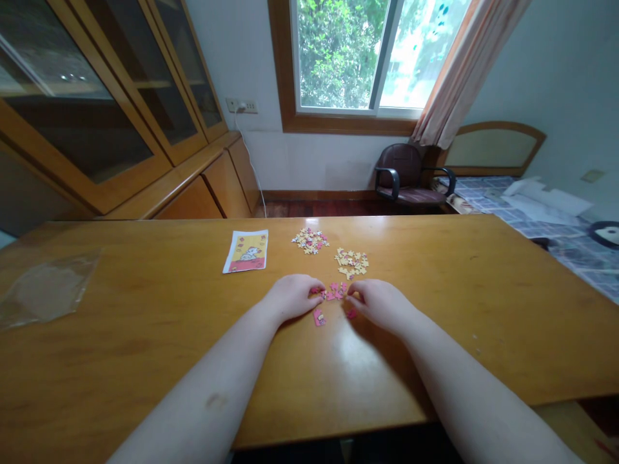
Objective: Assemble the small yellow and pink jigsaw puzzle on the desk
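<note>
Pink jigsaw puzzle pieces (335, 292) lie in a small group on the wooden table, between my two hands. My left hand (294, 297) rests at their left side, its thumb and fingers closed around a pink puzzle piece (315, 291). On the right, my right hand (381, 304) has its thumb and fingertips curled together at the edge of the group; what they hold, if anything, is too small to make out. A joined pink section (319, 318) sits just below my left fingertips. Under my right hand lies another pink piece (351, 314), partly in shadow.
Beyond my hands are a pile of yellow pieces (352, 262) and a mixed pile (310, 241). A printed picture card (246, 251) lies to their left. A clear plastic bag (46, 290) is at the table's far left. A chair (409, 174) stands behind the table (159, 361).
</note>
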Available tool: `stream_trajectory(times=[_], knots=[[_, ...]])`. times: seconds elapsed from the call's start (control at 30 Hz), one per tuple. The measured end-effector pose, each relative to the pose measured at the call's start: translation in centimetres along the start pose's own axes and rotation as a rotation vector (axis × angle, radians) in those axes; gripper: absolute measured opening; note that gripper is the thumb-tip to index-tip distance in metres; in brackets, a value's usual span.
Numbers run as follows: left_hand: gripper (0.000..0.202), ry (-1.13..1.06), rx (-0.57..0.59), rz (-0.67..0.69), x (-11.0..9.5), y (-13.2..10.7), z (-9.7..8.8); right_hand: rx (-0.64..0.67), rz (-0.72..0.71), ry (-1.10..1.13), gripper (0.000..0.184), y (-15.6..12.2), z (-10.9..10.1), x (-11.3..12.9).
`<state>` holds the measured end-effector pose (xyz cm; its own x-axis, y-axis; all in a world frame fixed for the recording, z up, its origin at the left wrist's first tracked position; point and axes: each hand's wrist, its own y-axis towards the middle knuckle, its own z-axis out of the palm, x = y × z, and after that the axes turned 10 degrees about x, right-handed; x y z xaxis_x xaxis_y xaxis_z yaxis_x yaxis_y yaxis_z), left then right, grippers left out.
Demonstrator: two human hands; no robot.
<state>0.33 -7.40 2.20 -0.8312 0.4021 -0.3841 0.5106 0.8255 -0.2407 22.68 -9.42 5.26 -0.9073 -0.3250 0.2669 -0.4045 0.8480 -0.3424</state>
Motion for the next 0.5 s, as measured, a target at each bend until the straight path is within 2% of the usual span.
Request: stream_trajectory(times=[0.17,0.3,0.5], knots=[[0.023,-0.037,-0.026,0.017,0.1,0.0,-0.1,0.066,-0.083,0.015,0.025,-0.1,0.6,0.9],[0.014,-0.198,-0.067,0.044,0.5,0.2,0.1,0.107,-0.144,0.029,0.026,-0.2,0.7,1.1],[0.030,-0.497,-0.074,0.012,1.1,0.6,0.4,0.131,-0.259,0.016,0.027,-0.4,1.0,1.0]])
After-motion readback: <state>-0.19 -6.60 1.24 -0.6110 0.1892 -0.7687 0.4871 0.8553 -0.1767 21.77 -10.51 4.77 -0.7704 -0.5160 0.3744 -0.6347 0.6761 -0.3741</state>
